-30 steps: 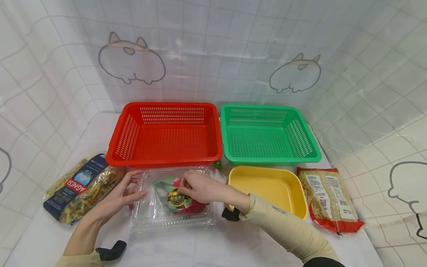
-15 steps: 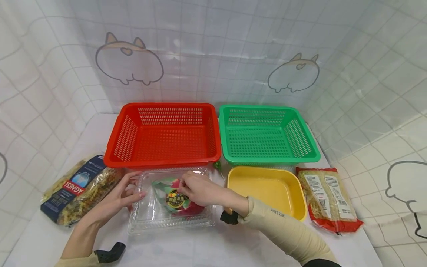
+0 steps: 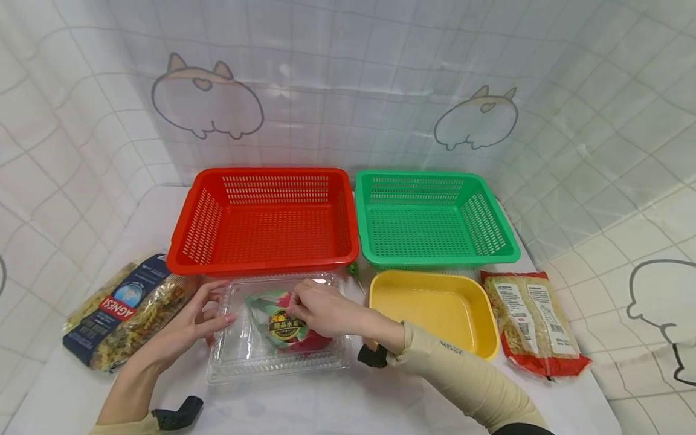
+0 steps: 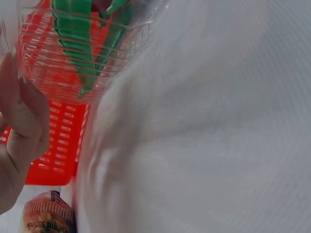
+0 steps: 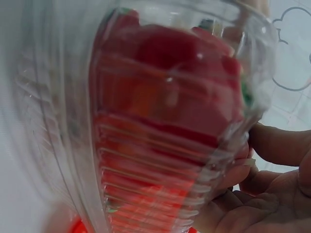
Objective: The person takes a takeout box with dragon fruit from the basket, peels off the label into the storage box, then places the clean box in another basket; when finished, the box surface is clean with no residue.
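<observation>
A clear plastic clamshell box [image 3: 283, 359] lies in front of the red basket, with a red-and-green dragon fruit [image 3: 312, 342] inside. A round black-and-gold label sticker [image 3: 286, 327] shows over the fruit. My right hand [image 3: 326, 308] bends over the lid, its fingers curled and its thumb right at the sticker's edge; I cannot tell whether it pinches the sticker. At the box's left edge, my left hand [image 3: 198, 314] rests with thumb and fingers loosely bent. In the left wrist view, its fingers [image 4: 34, 104] are beside the box's ribbed side. The right wrist view shows the fruit [image 5: 165, 87] through the box wall.
A red basket [image 3: 261, 266] and a green basket [image 3: 440, 261] stand at the back. The yellow tub [image 3: 435, 290] sits right of the box. A pasta bag [image 3: 127, 308] lies left, a red-and-gold food packet [image 3: 535, 320] right. A small green item [image 3: 353, 269] lies between baskets and box.
The whole head view has shifted slightly, with everything sitting a little further left. Both hands keep nearly the same places at the box.
</observation>
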A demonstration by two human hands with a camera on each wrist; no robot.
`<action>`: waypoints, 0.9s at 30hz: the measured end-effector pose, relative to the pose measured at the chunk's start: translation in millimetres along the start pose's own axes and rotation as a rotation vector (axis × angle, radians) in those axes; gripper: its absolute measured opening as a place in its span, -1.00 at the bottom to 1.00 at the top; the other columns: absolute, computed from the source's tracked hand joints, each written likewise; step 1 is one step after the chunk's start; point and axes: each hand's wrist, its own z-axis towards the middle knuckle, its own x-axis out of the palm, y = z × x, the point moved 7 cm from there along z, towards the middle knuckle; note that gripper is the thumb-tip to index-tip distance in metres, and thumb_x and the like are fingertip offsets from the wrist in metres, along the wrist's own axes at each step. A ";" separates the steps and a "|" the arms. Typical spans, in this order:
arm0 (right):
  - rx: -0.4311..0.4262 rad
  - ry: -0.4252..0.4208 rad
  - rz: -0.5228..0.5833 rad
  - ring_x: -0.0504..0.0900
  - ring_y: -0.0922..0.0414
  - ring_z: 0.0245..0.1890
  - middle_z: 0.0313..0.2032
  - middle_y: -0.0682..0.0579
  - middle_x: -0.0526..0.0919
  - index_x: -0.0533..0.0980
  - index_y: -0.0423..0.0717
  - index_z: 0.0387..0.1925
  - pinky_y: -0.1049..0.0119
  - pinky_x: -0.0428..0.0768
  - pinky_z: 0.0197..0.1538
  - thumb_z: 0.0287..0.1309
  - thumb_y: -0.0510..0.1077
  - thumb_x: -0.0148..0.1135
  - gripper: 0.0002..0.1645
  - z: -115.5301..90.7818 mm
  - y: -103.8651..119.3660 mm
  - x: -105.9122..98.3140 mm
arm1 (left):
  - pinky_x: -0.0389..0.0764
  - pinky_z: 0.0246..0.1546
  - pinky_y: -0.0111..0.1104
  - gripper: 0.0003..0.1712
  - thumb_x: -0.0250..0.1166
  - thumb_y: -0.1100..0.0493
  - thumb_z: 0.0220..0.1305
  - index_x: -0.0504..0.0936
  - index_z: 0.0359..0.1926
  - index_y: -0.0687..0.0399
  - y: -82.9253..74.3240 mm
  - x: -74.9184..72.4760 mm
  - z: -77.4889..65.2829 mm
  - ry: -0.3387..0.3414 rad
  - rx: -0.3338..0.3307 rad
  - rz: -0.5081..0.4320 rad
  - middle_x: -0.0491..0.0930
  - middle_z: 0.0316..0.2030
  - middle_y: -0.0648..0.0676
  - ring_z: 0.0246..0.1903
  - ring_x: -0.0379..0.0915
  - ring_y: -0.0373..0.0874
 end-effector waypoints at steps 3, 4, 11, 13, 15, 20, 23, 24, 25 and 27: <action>-0.003 -0.005 0.008 0.40 0.27 -0.26 -0.35 0.19 0.45 0.48 0.01 -0.28 0.49 0.40 -0.19 0.44 -0.05 0.12 -0.85 -0.8 1.1 -0.9 | 0.58 -0.43 -0.26 -0.17 0.22 0.12 0.38 -0.05 0.50 -0.07 -0.4 -0.3 -0.2 -0.002 0.003 -0.004 0.09 0.23 0.27 -0.14 0.48 -0.08; -0.002 -0.006 0.011 0.39 0.27 -0.26 -0.34 0.20 0.44 0.48 0.01 -0.27 0.49 0.40 -0.19 0.44 -0.05 0.12 -0.85 -1.1 1.3 -1.1 | 0.58 -0.44 -0.26 -0.17 0.22 0.12 0.38 -0.05 0.50 -0.07 -0.6 -0.3 -0.3 -0.002 0.004 -0.005 0.09 0.23 0.27 -0.15 0.48 -0.09; -0.002 -0.009 0.024 0.39 0.27 -0.24 -0.33 0.20 0.44 0.47 0.01 -0.25 0.49 0.41 -0.17 0.44 -0.05 0.13 -0.87 -2.3 1.3 -0.8 | 0.59 -0.44 -0.26 -0.18 0.22 0.12 0.39 -0.04 0.49 -0.05 -2.2 0.2 0.2 -0.004 0.006 -0.002 0.10 0.22 0.26 -0.16 0.48 -0.06; -0.004 -0.011 0.020 0.39 0.27 -0.23 -0.33 0.20 0.44 0.48 0.01 -0.25 0.49 0.41 -0.14 0.44 -0.05 0.12 -0.87 -2.7 1.7 -0.7 | 0.58 -0.45 -0.26 -0.18 0.23 0.13 0.38 -0.04 0.49 -0.04 -2.8 0.2 0.1 -0.005 0.009 0.001 0.10 0.22 0.27 -0.17 0.49 -0.07; -0.007 -0.012 0.014 0.39 0.27 -0.23 -0.33 0.20 0.44 0.48 0.00 -0.24 0.48 0.41 -0.14 0.44 -0.05 0.12 -0.87 -3.2 2.4 -0.9 | 0.58 -0.45 -0.26 -0.18 0.23 0.13 0.38 -0.04 0.48 -0.04 -3.1 0.2 -0.2 -0.006 0.012 0.002 0.10 0.22 0.27 -0.17 0.49 -0.09; -0.007 -0.008 0.001 0.38 0.26 -0.24 -0.34 0.21 0.43 0.48 0.01 -0.25 0.49 0.40 -0.15 0.43 -0.03 0.12 -0.85 -4.0 3.7 -1.1 | 0.59 -0.45 -0.27 -0.18 0.23 0.13 0.38 -0.04 0.48 -0.05 -2.7 -0.1 -0.9 -0.009 0.013 0.006 0.10 0.21 0.26 -0.20 0.49 -0.10; -0.007 -0.005 -0.001 0.38 0.27 -0.24 -0.35 0.21 0.43 0.47 0.02 -0.26 0.49 0.39 -0.15 0.44 -0.03 0.12 -0.85 -4.3 3.5 -1.3 | 0.59 -0.45 -0.26 -0.18 0.23 0.13 0.37 -0.04 0.49 -0.05 -2.2 -0.1 -0.6 -0.012 0.013 0.009 0.10 0.21 0.26 -0.21 0.49 -0.08; -0.008 -0.006 0.005 0.38 0.26 -0.24 -0.35 0.21 0.43 0.47 0.01 -0.26 0.49 0.39 -0.15 0.44 -0.03 0.12 -0.85 -4.4 3.4 -1.5 | 0.59 -0.45 -0.26 -0.17 0.23 0.13 0.38 -0.04 0.49 -0.05 -2.0 0.0 -0.6 -0.012 0.013 0.009 0.10 0.21 0.26 -0.21 0.49 -0.08; -0.009 -0.007 0.011 0.38 0.26 -0.25 -0.35 0.20 0.43 0.47 0.01 -0.26 0.49 0.39 -0.16 0.44 -0.03 0.12 -0.85 -4.4 3.1 -1.6 | 0.59 -0.45 -0.26 -0.17 0.23 0.13 0.38 -0.04 0.49 -0.05 -1.9 0.0 -0.6 -0.011 0.014 0.009 0.10 0.21 0.26 -0.21 0.49 -0.08; -0.015 -0.008 0.029 0.38 0.26 -0.26 -0.36 0.19 0.43 0.46 0.00 -0.26 0.49 0.39 -0.17 0.44 -0.04 0.11 -0.86 -4.7 2.5 -1.9 | 0.59 -0.45 -0.27 -0.17 0.23 0.13 0.38 -0.04 0.49 -0.04 -1.6 0.0 -0.7 -0.011 0.015 0.007 0.10 0.21 0.26 -0.22 0.50 -0.09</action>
